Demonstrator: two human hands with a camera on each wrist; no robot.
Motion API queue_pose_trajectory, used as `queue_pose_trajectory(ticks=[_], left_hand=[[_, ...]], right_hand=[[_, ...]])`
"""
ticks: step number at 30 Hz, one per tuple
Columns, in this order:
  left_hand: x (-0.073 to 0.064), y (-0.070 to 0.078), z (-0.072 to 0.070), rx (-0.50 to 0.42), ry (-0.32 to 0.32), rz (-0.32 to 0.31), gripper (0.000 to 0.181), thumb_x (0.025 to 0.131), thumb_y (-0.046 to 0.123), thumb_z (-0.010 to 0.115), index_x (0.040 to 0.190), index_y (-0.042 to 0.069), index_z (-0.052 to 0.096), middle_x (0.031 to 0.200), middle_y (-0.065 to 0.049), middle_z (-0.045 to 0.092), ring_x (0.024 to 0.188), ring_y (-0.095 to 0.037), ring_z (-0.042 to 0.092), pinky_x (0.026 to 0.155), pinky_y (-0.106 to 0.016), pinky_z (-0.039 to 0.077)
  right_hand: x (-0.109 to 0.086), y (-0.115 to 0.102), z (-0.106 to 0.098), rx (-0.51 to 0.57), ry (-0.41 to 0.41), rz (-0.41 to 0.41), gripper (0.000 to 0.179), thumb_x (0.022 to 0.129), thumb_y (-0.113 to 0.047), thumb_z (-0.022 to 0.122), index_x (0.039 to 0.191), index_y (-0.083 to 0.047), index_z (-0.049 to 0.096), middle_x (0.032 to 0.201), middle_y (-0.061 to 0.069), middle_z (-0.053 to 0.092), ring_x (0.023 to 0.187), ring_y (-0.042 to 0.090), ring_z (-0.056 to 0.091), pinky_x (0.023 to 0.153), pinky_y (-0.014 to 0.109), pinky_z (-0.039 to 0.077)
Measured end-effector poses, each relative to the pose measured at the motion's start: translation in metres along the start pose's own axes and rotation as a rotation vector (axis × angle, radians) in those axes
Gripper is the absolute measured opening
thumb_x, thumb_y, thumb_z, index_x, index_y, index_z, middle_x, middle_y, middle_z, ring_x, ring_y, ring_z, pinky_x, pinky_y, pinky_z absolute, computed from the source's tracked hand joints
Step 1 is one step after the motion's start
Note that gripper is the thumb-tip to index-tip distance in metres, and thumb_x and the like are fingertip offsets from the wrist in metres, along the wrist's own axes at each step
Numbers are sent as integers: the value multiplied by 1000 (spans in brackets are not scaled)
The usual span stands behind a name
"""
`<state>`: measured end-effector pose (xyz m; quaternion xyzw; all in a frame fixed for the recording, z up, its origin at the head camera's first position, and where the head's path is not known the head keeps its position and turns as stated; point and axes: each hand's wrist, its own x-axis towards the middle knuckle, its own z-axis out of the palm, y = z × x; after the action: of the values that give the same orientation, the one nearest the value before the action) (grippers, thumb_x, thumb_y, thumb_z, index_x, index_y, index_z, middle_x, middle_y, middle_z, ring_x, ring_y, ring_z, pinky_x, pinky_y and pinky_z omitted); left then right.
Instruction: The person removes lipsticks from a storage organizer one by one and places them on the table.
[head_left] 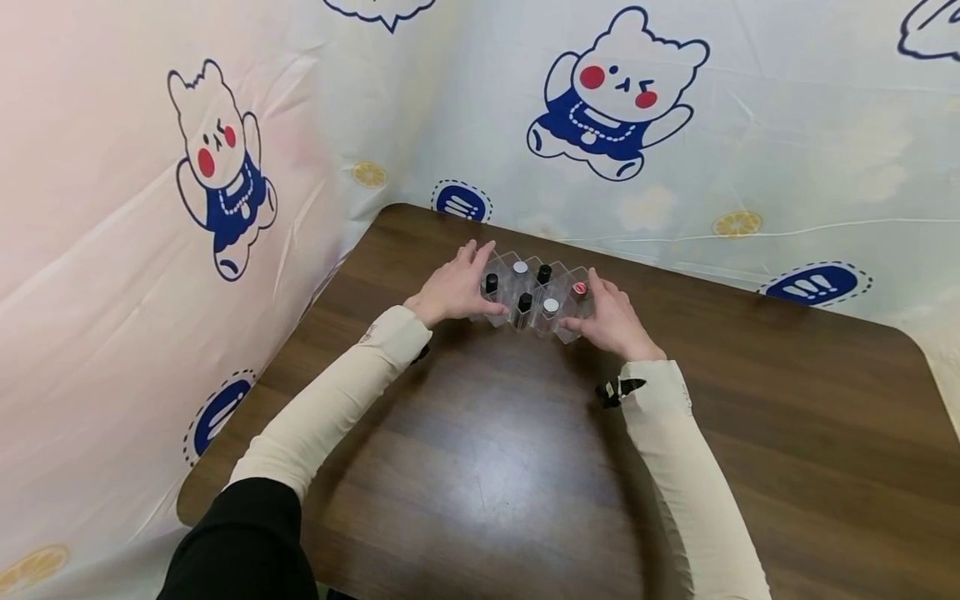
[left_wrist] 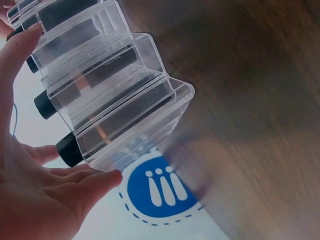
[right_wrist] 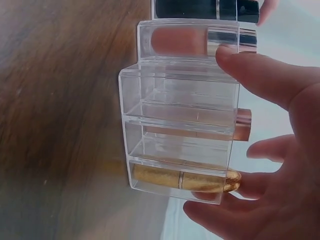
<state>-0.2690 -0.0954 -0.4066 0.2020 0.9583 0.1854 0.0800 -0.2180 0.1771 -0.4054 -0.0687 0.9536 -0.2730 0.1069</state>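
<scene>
In the head view I have the clear holder between the two hands, toward the far edge of the tabletop. The left hand grips one end, the right hand the other; black, white and red caps stand between them. In the left wrist view I see the left thumb against the holder's side, with black-capped tubes beside the fingers. In the right wrist view, the right thumb touches the pink tube's compartment; a gold tube sits nearest the other fingers.
</scene>
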Motion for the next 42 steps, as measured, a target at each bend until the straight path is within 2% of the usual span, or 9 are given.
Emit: queue_pose_trajectory(ticks=[6,12,19,26,34,42], left_hand=[[-1,10,4,5,-13,6,113,75,60,73,156,13,10,159,-26,12,146,-45,18,109,-56,35],[-4,16,9,14,-8,21,113,74,61,73,156,12,11,159,-25,13,146,-44,19,107,-57,37],[-9,26,15,41,-17,61,117,73,65,73,156,11,11,159,-25,14,146,-43,21,106,-53,40],[-15,39,16,43,-31,80,116,75,62,73,156,12,8,161,-23,8,145,-44,20,101,-51,45],[-19,51,22,43,-38,72,115,75,62,73,156,12,9,161,-23,8,146,-44,19,100,-52,46],[-26,62,28,63,-15,89,111,76,61,72,155,12,13,160,-25,11,145,-45,21,94,-53,50]], right_hand=[[-7,5,-3,8,11,-12,100,85,-38,72,156,-7,8,156,27,20,141,50,21,113,61,24],[-16,10,-6,-2,18,-25,99,85,-37,72,156,-7,10,156,28,21,140,51,23,113,61,23],[-30,14,-11,-43,-2,-2,100,84,-37,73,156,-7,10,153,30,25,137,52,29,111,63,25],[-39,20,-16,-58,-10,1,100,84,-36,73,156,-7,10,153,30,26,136,52,30,110,64,26],[-52,28,-16,-58,3,8,98,84,-36,73,155,-6,13,153,29,27,137,51,30,109,63,26],[-65,34,-17,-49,12,-7,96,85,-35,72,155,-4,14,152,30,28,136,52,30,109,63,27]])
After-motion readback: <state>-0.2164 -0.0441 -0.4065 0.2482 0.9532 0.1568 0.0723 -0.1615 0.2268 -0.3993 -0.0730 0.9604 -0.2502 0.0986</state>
